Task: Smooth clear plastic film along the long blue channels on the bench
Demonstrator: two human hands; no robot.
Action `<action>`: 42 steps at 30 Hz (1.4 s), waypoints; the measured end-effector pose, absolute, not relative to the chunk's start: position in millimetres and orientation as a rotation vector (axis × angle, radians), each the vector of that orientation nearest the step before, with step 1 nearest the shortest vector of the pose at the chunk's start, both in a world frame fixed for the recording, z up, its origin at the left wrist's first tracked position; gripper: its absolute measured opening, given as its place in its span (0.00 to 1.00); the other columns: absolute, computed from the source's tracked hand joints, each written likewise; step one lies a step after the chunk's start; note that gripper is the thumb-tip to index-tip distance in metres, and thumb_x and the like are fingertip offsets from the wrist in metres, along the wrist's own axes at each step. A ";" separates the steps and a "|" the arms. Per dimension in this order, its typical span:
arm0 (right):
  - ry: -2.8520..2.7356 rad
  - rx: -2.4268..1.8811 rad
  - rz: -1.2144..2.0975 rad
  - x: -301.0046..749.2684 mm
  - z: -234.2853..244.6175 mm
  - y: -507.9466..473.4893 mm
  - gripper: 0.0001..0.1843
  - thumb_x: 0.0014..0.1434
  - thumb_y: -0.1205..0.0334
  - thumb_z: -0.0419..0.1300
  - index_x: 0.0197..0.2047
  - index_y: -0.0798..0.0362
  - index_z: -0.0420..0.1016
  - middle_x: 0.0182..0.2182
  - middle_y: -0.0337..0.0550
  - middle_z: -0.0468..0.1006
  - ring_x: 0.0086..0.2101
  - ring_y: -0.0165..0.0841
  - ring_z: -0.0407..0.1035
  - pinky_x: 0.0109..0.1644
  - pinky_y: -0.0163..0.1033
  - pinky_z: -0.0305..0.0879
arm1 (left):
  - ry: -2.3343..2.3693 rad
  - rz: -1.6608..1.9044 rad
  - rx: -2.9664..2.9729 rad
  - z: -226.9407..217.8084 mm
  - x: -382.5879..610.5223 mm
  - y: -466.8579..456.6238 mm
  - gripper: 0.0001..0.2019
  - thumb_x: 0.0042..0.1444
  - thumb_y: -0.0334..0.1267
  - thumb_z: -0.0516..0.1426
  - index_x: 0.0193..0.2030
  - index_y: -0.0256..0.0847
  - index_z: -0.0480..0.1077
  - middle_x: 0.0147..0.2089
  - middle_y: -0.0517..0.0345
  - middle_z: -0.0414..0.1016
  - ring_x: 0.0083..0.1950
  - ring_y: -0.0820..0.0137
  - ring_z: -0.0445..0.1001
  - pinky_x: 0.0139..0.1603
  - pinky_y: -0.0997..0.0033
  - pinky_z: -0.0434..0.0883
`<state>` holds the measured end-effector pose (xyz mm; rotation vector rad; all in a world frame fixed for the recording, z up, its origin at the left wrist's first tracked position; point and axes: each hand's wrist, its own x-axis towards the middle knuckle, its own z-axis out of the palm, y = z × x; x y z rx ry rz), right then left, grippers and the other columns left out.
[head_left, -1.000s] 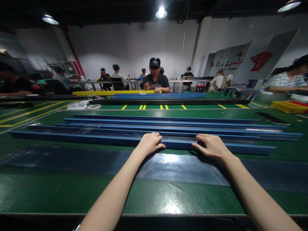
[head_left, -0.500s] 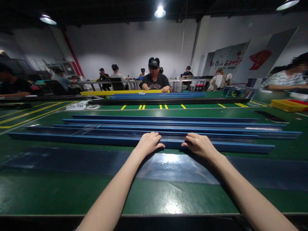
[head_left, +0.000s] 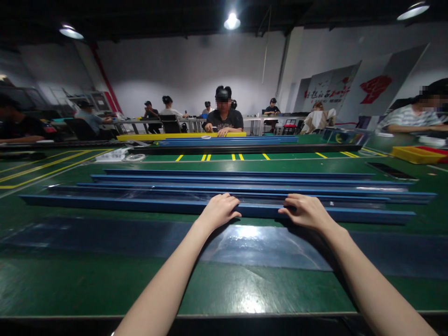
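Observation:
Several long blue channel rails lie side by side across the green table (head_left: 105,280). My left hand (head_left: 220,210) grips the top edge of the nearest blue rail (head_left: 105,204) near its middle, fingers curled over it. A little to the right, my right hand (head_left: 307,211) holds the same rail with fingers curled over the edge and thumb along its front. A dark glossy strip (head_left: 87,235) lies on the table just in front of that rail.
Further blue rails (head_left: 245,179) lie behind the near one. Across the table a person (head_left: 224,119) sits behind a yellow rail (head_left: 150,136) and more blue rails. A yellow tray (head_left: 416,154) stands at far right near another person. More people sit at the left and back.
My right hand slid left along the near rail, then back to the right. The rail has shifted slightly to the right. My left hand stayed in place.

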<state>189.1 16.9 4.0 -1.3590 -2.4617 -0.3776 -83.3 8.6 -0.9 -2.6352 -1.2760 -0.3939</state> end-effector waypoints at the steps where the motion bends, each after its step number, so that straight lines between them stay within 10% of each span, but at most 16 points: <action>1: -2.462 -1.358 -0.382 190.0 3.6 17.1 0.21 0.56 0.48 0.46 0.24 0.53 0.69 0.24 0.43 0.70 0.25 0.29 0.63 0.25 0.34 0.44 | -1.270 -0.396 -2.639 -1.2 -83.4 8.7 0.12 0.52 0.45 0.55 0.40 0.41 0.66 0.41 0.57 0.72 0.45 0.67 0.66 0.42 0.71 0.63; 42: -2.491 -1.380 -0.383 185.0 4.6 14.7 0.17 0.56 0.51 0.47 0.27 0.53 0.69 0.28 0.43 0.72 0.30 0.33 0.66 0.28 0.34 0.48 | -1.378 -0.306 -2.598 -0.1 -84.0 9.2 0.12 0.57 0.47 0.49 0.35 0.42 0.65 0.31 0.58 0.69 0.35 0.70 0.69 0.32 0.75 0.61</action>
